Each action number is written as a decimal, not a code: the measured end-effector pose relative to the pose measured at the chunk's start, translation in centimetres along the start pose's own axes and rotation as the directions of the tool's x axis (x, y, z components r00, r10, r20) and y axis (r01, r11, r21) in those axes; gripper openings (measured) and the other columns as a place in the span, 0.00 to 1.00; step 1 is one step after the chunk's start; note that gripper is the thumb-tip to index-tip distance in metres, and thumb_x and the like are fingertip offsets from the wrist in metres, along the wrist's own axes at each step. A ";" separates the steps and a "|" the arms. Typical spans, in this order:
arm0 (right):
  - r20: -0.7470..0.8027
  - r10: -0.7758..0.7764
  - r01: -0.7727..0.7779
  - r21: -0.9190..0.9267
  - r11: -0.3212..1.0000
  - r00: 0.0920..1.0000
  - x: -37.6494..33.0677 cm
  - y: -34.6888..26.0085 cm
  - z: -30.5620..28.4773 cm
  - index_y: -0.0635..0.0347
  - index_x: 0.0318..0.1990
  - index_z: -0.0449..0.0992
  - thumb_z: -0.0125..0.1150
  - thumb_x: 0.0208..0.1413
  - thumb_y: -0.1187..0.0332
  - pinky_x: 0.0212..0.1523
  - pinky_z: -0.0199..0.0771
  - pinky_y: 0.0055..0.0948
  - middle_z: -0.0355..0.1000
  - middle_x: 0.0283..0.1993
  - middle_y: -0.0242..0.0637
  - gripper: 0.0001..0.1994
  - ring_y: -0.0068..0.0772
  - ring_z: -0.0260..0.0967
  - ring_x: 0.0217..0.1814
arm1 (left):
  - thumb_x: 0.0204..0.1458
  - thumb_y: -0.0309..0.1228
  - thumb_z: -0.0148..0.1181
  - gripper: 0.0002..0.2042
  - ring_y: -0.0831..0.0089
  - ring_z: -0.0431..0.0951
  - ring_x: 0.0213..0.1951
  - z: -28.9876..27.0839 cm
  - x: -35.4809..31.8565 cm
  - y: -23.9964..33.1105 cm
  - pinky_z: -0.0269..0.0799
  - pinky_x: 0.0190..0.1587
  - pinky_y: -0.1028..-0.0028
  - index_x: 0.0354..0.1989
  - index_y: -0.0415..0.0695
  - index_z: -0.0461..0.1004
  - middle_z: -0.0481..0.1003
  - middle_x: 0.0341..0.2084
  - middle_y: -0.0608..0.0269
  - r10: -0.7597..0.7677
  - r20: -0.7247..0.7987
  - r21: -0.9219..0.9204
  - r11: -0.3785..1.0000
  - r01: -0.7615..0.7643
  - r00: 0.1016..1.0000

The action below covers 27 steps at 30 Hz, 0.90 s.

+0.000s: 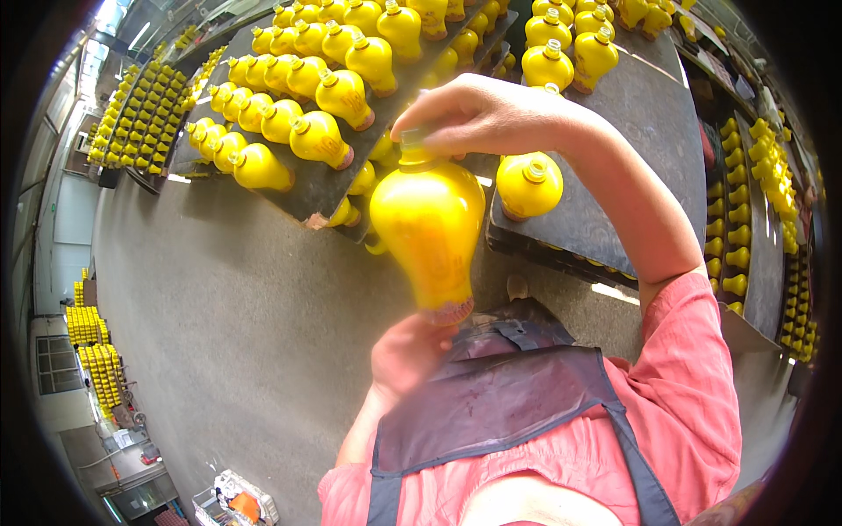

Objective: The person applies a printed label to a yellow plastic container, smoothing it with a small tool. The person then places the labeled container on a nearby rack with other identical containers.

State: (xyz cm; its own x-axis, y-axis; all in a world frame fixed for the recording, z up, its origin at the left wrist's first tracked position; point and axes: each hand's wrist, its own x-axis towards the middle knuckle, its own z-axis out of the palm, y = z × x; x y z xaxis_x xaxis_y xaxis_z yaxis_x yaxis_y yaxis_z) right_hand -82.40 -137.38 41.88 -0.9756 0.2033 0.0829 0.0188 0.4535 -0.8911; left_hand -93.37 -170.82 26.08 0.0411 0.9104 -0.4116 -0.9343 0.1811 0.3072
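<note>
I hold a large yellow bulb-shaped vase (428, 228) upright in front of me. My right hand (474, 114) grips its narrow neck from above. My left hand (405, 355) is under its reddish base, supporting it from below. Right behind the vase, a dark board (307, 188) carries rows of similar yellow vases (317, 138), most leaning on their sides. Another single yellow vase (528, 184) stands on a second dark board (649, 131) at the right, just under my right forearm.
More yellow vases fill shelves at the right (737, 237) and racks at the far left (132, 114) and lower left (96, 351). A grey concrete floor (228, 324) lies below. I wear a pink shirt and dark apron (517, 394).
</note>
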 end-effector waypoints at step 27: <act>-0.018 0.014 -0.015 -0.060 0.998 1.000 -0.4 -0.9 -0.1 0.60 0.56 0.80 0.62 0.59 0.60 0.43 0.75 0.22 0.81 0.39 0.32 0.20 0.18 0.75 0.38 | 0.53 0.32 0.55 0.23 0.51 0.74 0.57 0.1 -0.2 -0.3 0.66 0.56 0.61 0.57 0.35 0.73 0.74 0.58 0.47 -0.005 0.003 -0.004 1.000 0.005 1.000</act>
State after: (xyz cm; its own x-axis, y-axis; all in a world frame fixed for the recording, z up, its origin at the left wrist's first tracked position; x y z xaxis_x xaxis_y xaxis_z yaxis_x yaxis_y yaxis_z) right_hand -81.96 -137.79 42.68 -0.9712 0.2250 0.0786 0.0465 0.5021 -0.8636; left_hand -93.05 -170.98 26.16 0.0467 0.9105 -0.4108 -0.9356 0.1840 0.3014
